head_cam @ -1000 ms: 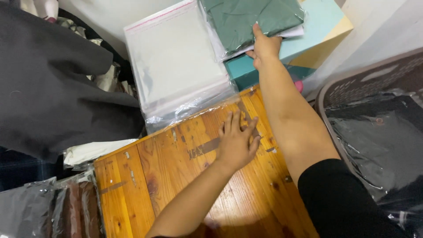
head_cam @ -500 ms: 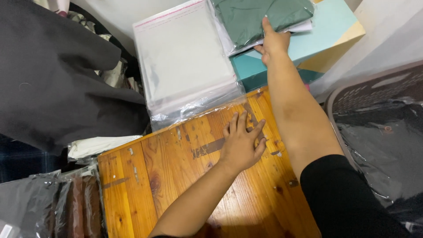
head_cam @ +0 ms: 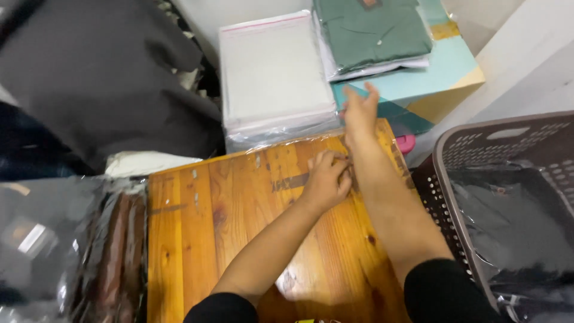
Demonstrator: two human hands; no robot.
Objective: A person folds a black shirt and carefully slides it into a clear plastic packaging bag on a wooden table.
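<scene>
My left hand rests on the wooden board, its fingers curled against my right forearm. My right hand is stretched past the board's far edge, fingers loosely apart and empty, just short of the teal box. A folded green garment in a clear bag lies on top of that box. A stack of empty clear plastic bags sits left of the box, beyond the board.
A brown plastic basket with bagged dark garments stands at the right. Dark fabric is heaped at the upper left. Bagged dark items lie left of the board. A small pink object sits by the board's corner.
My right hand has pulled back from the green bagged garment toward the board. My left hand's fingers have curled in from lying flat.
</scene>
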